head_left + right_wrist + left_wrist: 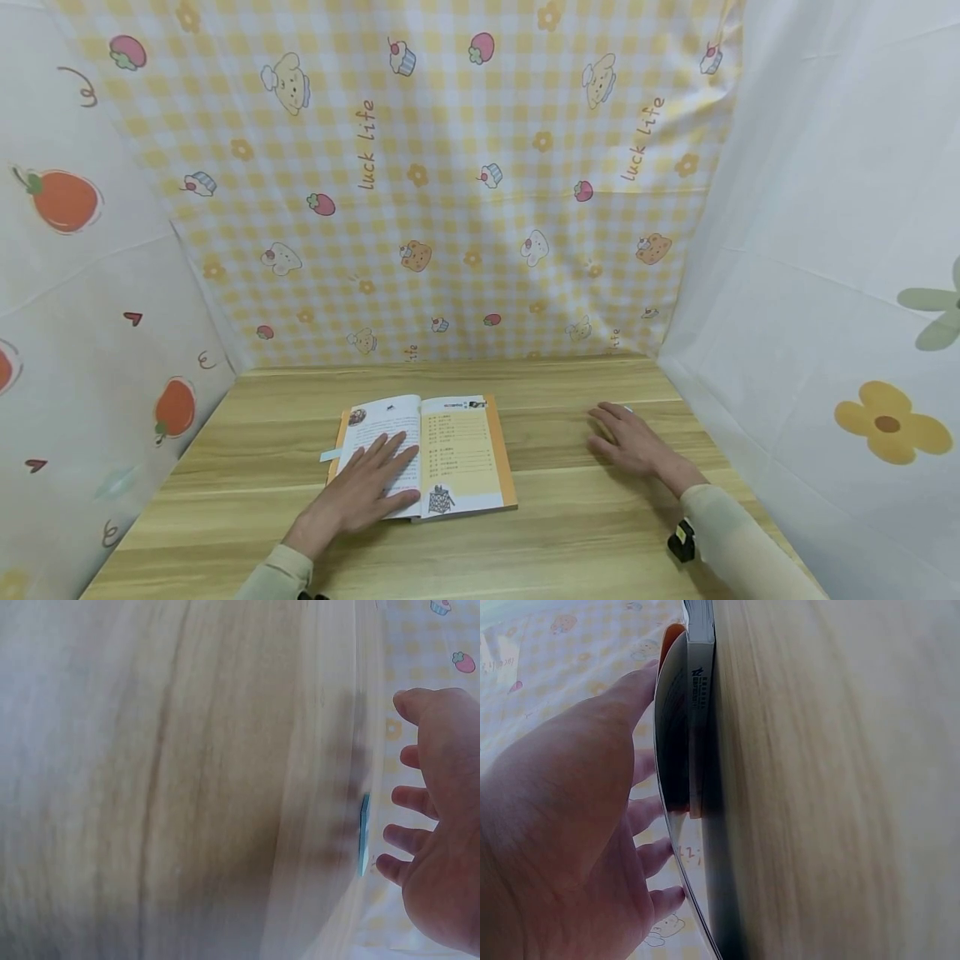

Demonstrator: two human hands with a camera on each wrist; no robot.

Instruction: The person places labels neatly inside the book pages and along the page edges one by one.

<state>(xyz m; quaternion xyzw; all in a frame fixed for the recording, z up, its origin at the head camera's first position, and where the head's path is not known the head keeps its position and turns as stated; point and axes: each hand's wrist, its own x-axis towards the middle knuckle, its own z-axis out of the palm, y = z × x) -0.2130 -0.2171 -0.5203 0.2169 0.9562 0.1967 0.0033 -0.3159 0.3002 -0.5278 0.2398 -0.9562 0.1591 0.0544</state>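
An open book [465, 450] lies on the wooden table, its right page yellow with printed lines and its outer edges orange. My left hand [367, 487] rests on the left page with fingers spread and fairly straight. In the left wrist view the fingertips touch the bowed page [660, 735] of the book. A pale blue strip [331, 455] sticks out past the book's left edge. To the right of the book, my right hand [630, 442] hovers low over the table, fingers extended and holding nothing. Just beyond its fingers lies a thin teal-edged flat piece [364, 834], mostly hidden in the head view.
The light wooden table [555, 542] reaches back to a yellow checked cloth [450, 275]. White printed cloths hang on the left [90, 283] and the right [810, 275]. A black wrist device [681, 542] sits at the right cuff.
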